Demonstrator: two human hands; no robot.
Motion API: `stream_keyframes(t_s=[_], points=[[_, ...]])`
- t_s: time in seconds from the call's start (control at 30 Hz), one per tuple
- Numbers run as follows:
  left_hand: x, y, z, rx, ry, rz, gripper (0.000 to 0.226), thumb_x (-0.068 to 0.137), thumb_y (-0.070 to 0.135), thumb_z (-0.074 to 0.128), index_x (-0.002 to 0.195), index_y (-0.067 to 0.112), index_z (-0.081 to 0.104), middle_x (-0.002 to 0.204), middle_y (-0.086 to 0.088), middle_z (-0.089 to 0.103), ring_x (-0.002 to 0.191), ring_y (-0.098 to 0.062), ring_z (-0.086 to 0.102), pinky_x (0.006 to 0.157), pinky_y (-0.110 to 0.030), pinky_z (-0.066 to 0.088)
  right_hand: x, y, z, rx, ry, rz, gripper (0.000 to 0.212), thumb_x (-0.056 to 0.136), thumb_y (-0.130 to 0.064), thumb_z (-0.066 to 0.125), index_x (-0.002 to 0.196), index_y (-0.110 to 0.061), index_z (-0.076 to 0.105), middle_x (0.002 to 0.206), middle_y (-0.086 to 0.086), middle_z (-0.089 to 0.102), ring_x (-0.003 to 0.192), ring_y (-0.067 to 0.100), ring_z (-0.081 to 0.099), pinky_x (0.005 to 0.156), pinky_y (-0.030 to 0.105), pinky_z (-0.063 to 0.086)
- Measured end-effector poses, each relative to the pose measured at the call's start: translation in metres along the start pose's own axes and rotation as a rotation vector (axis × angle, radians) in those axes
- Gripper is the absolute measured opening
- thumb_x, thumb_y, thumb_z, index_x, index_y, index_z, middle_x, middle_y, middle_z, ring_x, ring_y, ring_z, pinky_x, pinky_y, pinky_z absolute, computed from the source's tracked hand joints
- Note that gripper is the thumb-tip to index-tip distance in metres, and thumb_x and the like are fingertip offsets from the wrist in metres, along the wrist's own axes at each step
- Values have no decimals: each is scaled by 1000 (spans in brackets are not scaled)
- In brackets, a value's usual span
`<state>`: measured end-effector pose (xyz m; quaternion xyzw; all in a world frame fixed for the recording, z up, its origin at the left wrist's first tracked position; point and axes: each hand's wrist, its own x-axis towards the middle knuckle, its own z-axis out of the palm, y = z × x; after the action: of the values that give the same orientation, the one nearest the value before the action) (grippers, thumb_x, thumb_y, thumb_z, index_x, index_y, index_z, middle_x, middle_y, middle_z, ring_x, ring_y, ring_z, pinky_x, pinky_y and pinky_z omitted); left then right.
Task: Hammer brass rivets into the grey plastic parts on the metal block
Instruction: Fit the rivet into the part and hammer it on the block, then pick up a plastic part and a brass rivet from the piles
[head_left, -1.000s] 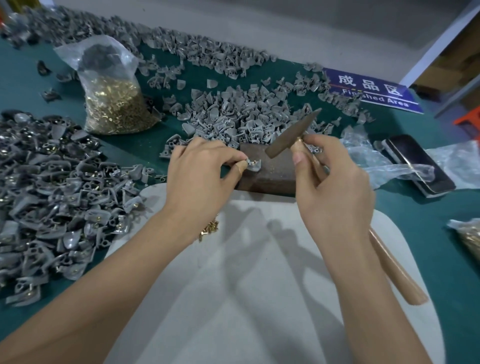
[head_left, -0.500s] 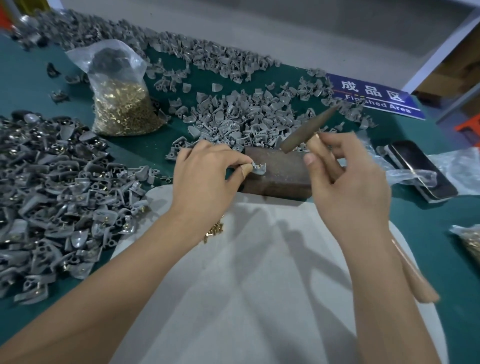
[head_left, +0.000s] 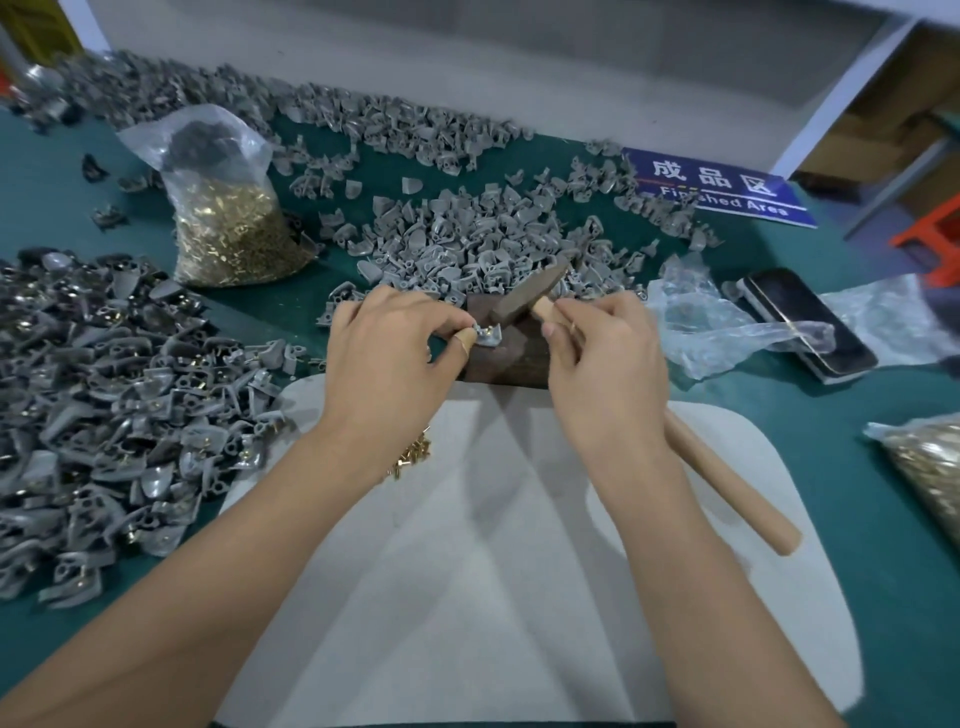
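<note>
A dark metal block (head_left: 511, 358) sits on the green table just beyond a white pad. On its top lies a grey plastic part (head_left: 488, 335) with a brass rivet in it. My left hand (head_left: 387, 358) pinches that part between thumb and fingers, the thumb wearing a tan finger cot. My right hand (head_left: 605, 364) grips a hammer (head_left: 530, 299) close under its dark head; the head's lower end touches or hovers just over the part. The wooden handle runs back under my wrist to the right.
A heap of riveted grey parts (head_left: 104, 405) fills the left. Plain grey parts (head_left: 483, 244) pile up behind the block. A bag of brass rivets (head_left: 228, 223) stands back left; loose rivets (head_left: 410, 460) lie on the white pad (head_left: 519, 571). A phone (head_left: 810, 325) lies right.
The hammer head, raised half a second ago, has come down onto the part. My left hand still holds the part on the block.
</note>
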<state>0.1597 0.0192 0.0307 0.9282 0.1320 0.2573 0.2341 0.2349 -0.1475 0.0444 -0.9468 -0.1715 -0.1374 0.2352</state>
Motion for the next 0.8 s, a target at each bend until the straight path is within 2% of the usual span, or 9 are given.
stream_keyframes(t_s=[0.1,0.2,0.27,0.43,0.57,0.67,0.8], points=[[-4,1,-11,54,36,20,5,92,36,69,90,36,74,83,18,64,92,-14,54,83,-33,27,-1,-2,3,-116,-2,-34,19,101,-32,56,109,-27,73,104,-4,48,107,24,47,84,37,25],[-18,-4,-22,53,39,-16,6,92,34,67,87,34,72,84,17,64,92,-14,55,84,-35,31,-6,-7,4,-132,90,-90,20,98,-33,59,110,-26,73,109,0,56,108,26,48,88,41,30],[-28,-11,-31,34,46,-39,6,92,33,67,88,34,71,85,17,64,93,-15,56,86,-37,33,-11,-15,6,-62,151,-209,20,96,-35,63,110,-26,73,108,-1,59,106,25,50,89,42,35],[-46,-34,-58,40,81,-71,2,92,34,69,92,36,71,85,18,62,94,-14,55,84,-32,28,-25,-57,21,212,-70,-491,21,91,-38,73,109,-28,76,98,-14,69,98,16,55,86,45,41],[-66,-58,-81,128,117,-109,2,90,33,71,92,33,71,87,15,63,95,-17,56,85,-32,27,-29,-100,35,265,-188,-580,20,89,-35,76,108,-30,77,93,-17,71,95,16,56,82,37,33],[-78,-81,-103,209,158,-156,8,89,33,72,96,32,74,94,13,68,104,-17,54,88,-34,27,-31,-132,45,330,-251,-626,20,89,-35,75,110,-33,77,92,-19,72,95,14,56,87,38,36],[-91,-109,-129,271,185,-217,11,89,32,72,99,29,75,99,10,69,110,-20,51,91,-36,29,-34,-174,61,339,-330,-682,19,92,-34,72,111,-37,74,85,-21,68,90,10,51,84,37,34]])
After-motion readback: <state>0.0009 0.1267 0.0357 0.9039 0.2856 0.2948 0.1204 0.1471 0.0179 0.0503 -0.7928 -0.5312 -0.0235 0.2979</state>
